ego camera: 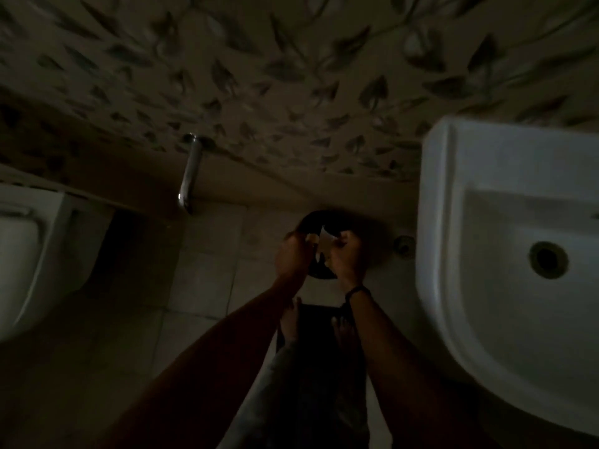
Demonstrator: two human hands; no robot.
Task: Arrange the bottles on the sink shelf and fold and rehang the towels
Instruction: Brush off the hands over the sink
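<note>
Dark round item, identity unclear in dim light, held between both hands above floor tiles. Left hand and right hand each grip its edge. White sink right of right hand.

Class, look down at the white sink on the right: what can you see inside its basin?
Inside the white sink only the round drain hole shows on bare porcelain; no bottles or towels lie in it. The frame edge cuts off the basin's right side, and the dim light hides finer detail.
</note>
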